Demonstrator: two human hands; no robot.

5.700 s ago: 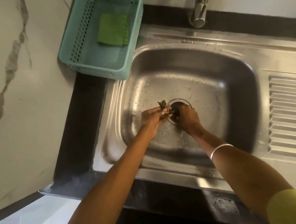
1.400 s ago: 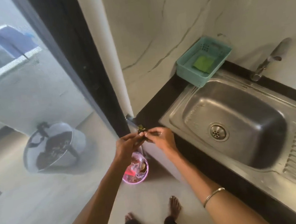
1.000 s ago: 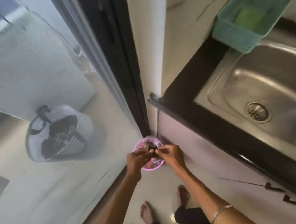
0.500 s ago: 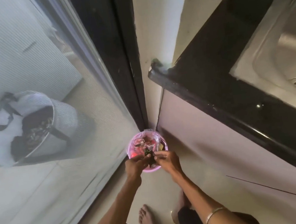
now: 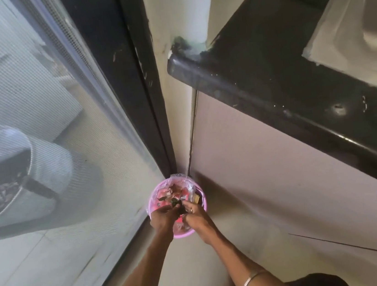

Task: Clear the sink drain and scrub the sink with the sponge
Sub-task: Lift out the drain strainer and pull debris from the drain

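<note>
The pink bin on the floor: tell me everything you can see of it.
The pink bin is small, round and looks like plastic, lined with a clear bag. It stands upright on the floor in the corner by the dark door frame and the cabinet. Reddish and green scraps lie inside. Both hands, left hand and right hand, hover over its near rim.

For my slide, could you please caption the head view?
Both hands, left and right, hold green drain scraps over a pink lined bin beside the black counter.

A pink bin lined with clear plastic holds red and dark green scraps, beside a glossy black surface, a steel-grey sink, beige cabinet fronts and a grey mesh screen.
</note>
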